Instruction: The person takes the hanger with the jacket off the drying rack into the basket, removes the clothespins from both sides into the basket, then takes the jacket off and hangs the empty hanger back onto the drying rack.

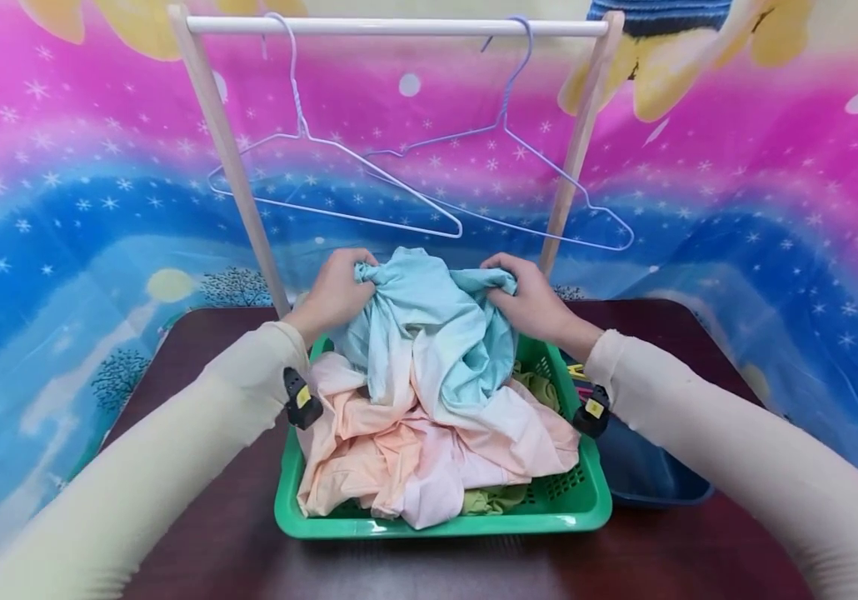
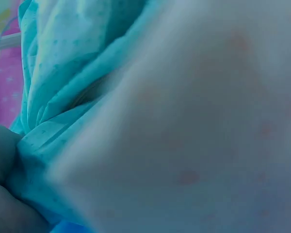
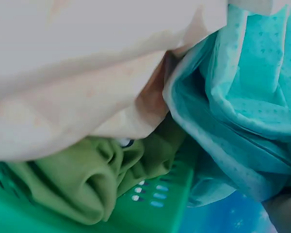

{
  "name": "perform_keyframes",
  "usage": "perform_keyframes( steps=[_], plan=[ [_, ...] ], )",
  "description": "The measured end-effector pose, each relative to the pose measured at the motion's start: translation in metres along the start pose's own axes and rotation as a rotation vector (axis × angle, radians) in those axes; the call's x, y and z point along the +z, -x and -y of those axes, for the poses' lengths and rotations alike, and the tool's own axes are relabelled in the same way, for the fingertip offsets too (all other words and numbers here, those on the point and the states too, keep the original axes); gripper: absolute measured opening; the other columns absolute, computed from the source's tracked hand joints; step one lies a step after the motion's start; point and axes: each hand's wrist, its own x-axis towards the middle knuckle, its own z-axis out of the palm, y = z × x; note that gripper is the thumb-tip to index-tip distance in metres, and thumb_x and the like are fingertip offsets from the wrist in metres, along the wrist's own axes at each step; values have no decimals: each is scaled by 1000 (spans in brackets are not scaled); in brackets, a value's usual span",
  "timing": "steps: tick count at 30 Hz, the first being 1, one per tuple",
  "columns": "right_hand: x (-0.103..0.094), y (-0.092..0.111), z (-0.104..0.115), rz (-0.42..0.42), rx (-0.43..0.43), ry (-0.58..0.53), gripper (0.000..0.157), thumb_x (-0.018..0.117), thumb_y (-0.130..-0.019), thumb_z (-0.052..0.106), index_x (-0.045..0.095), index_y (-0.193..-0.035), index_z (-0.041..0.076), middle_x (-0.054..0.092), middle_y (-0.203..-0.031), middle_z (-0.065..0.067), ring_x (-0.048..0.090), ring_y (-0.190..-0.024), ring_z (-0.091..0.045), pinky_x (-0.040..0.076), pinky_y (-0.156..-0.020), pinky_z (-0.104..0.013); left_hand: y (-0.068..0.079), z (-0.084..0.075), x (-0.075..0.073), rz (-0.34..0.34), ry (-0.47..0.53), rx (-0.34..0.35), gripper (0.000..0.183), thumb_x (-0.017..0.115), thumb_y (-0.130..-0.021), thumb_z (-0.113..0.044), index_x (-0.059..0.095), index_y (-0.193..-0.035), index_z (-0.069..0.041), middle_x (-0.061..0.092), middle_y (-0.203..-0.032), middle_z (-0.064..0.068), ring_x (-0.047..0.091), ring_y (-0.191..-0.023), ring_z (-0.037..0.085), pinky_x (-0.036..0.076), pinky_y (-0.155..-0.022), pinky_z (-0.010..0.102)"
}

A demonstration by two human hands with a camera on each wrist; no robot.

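A garment (image 1: 429, 358) fading from turquoise through white to peach is lifted at its turquoise end, while its peach end lies bunched over the green basket (image 1: 444, 525). My left hand (image 1: 339, 287) pinches the turquoise cloth at its left corner, thumb toward the middle. On the opposite corner, my right hand (image 1: 530, 296) grips a rolled edge of the same cloth. In the left wrist view, pale cloth fills most of the frame and fingers (image 2: 9, 208) press on the turquoise part. Below the garment, olive-green cloth (image 3: 82, 179) lies in the basket in the right wrist view.
Behind the basket stands a rack with a white rail (image 1: 399, 27) and wooden posts. A white hanger (image 1: 339, 217) and a lilac hanger (image 1: 504, 125) hang from it. A dark blue bin (image 1: 646, 467) sits right of the basket on the dark red table (image 1: 197, 500).
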Motion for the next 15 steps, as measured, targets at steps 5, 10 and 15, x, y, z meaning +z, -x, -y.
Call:
perform_keyframes(
  steps=[5,10,15],
  plan=[
    [-7,11,19,14,11,-181,20,44,-105,8,58,-118,1,58,-121,-15,58,-103,-25,50,-86,-29,14,-11,-18,18,126,30,17,51,-99,-3,63,-111,-7,55,-133,15,52,-103,27,42,-74,36],
    [-12,28,32,166,63,-324,20,37,-98,5,56,-102,7,54,-140,-17,51,-134,-31,47,-96,-27,29,-13,-27,171,182,42,59,48,-96,3,48,-146,-28,26,-167,3,52,-94,24,42,-68,35],
    [-9,44,36,377,51,-277,17,38,-93,6,54,-93,7,61,-116,-9,60,-116,-18,45,-90,-29,48,-6,-20,412,121,76,83,45,-92,7,27,-160,-38,17,-171,4,36,-144,29,46,-97,44]
  ],
)
